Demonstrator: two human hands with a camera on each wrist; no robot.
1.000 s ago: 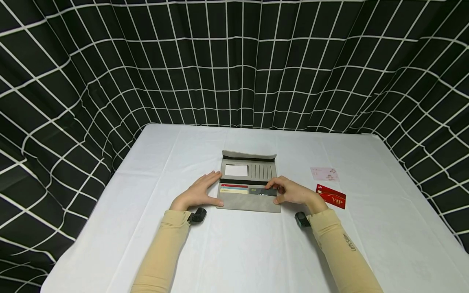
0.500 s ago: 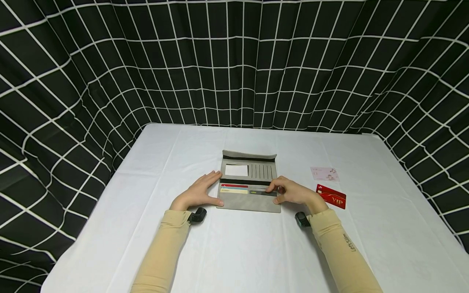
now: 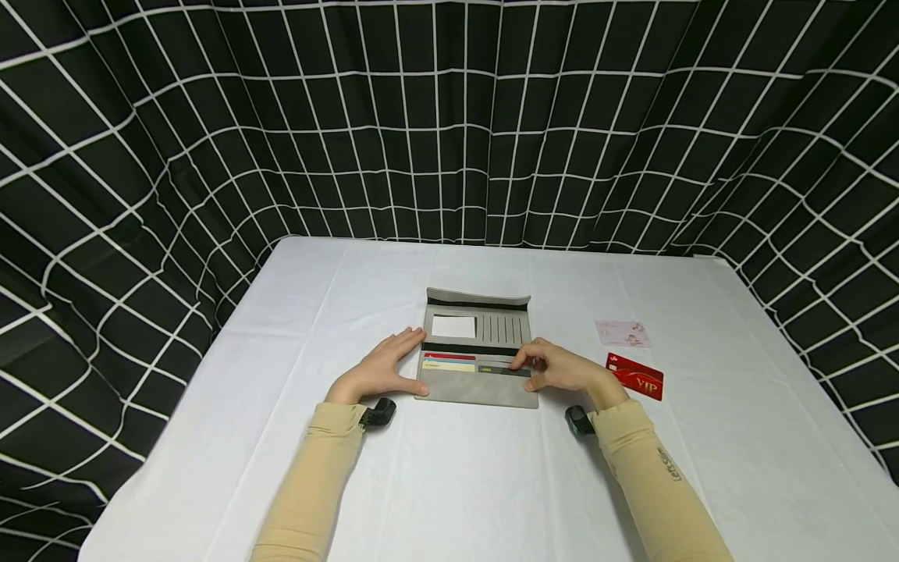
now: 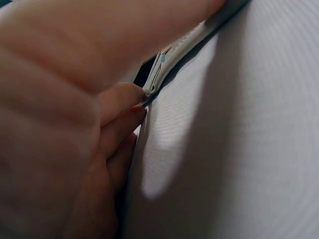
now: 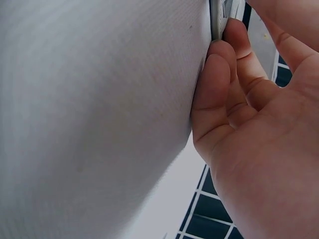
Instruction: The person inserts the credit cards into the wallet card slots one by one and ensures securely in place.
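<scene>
A grey wallet (image 3: 477,388) lies unfolded on the white-covered table, its top flap raised slightly. My left hand (image 3: 382,367) rests at its left edge, fingers extended and thumb on the lower left corner. At the right side, my right hand (image 3: 558,365) has bent fingers; the index fingertip presses the top of a dark grey card (image 3: 495,369) sunk in the lower right slot, and the thumb is at the wallet's right edge. In the right wrist view, the other fingers (image 5: 214,82) curl against the wallet's edge. Several coloured cards (image 3: 449,366) fill the lower left slots.
Right of the wallet lie a pink card (image 3: 622,333) and a red VIP card (image 3: 634,377), near the right wrist. A white card (image 3: 453,326) shows in the upper left wallet window. Black grid-patterned curtain (image 3: 463,125) surrounds the table's back and sides.
Over the first half second the dark grey card slid down deeper into its slot under the right index finger. Since then hardly anything has moved, and the left hand stays where it was.
</scene>
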